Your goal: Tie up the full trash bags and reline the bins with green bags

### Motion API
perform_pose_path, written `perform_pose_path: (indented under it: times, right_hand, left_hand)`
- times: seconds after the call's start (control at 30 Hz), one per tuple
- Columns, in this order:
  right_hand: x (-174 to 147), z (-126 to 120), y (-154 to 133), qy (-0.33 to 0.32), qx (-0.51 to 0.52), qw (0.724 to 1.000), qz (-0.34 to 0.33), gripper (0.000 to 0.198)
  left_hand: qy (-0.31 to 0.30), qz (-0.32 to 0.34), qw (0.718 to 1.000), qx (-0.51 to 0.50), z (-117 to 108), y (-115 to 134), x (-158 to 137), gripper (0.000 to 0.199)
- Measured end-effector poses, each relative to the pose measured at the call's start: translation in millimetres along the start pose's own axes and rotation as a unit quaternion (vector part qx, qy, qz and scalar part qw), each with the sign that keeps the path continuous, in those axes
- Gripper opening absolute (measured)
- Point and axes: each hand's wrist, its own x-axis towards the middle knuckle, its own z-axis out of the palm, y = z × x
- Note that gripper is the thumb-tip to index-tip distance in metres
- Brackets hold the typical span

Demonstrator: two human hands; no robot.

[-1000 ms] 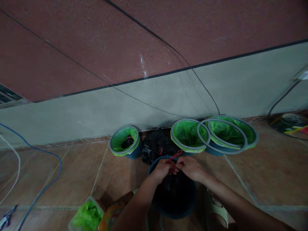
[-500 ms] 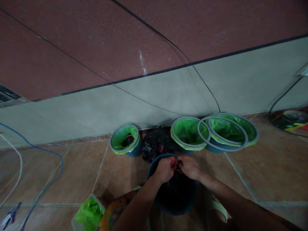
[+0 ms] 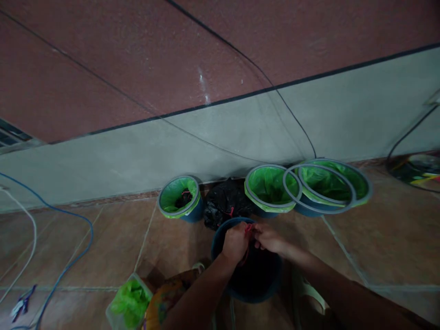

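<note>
A: Where's the red string (image 3: 248,228)?
B: Between the hands, at fingertip level, above the far side of the dark blue bin (image 3: 218,238). A strand drops below the left hand (image 3: 235,242).
A: Grip?
B: Left is curled tight on the string. Right hand (image 3: 270,238): fingertips bunched right beside it, can't tell if they pinch it.
A: Beyond?
B: Black bag (image 3: 225,204), just past the bin's rim.

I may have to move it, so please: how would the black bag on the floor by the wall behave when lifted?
The black bag would probably sag and shift shape, as its film looks thin and wrinkled. It may feel slippery, since it shines; its weight is unclear, contents being hidden.
</note>
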Motion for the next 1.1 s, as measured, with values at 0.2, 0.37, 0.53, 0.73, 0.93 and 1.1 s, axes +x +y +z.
perform_pose_path:
  times: [0.2,0.37,0.53,0.73,0.93,1.1]
  right_hand:
    - [-5,-2,-1,0.017,0.061,0.998,0.006,0.019]
    - [-1,0,2,0.040,-0.027,0.999,0.005,0.020]
    - [-3,-8,9,0.095,-0.113,0.989,-0.031,0.014]
    - [-5,-12,25,0.098,-0.308,0.943,-0.074,0.027]
    - [-9,0,22,0.015,-0.327,0.944,-0.049,0.083]
    - [-18,22,22,-0.063,-0.380,0.923,-0.025,0.099]
  left_hand:
    - [-0.037,-0.030,0.999,0.017,-6,-1,6,0.020]
    - [-0.070,-0.018,0.997,-0.008,-11,-4,8,0.018]
    - [-0.115,-0.013,0.992,0.059,-11,-9,5,0.023]
    - [-0.182,-0.048,0.976,0.109,-14,-11,1,0.040]
    - [-0.233,-0.096,0.957,0.146,-2,-16,-5,0.115]
    - [-0.313,-0.104,0.934,0.135,27,-18,-10,0.057]
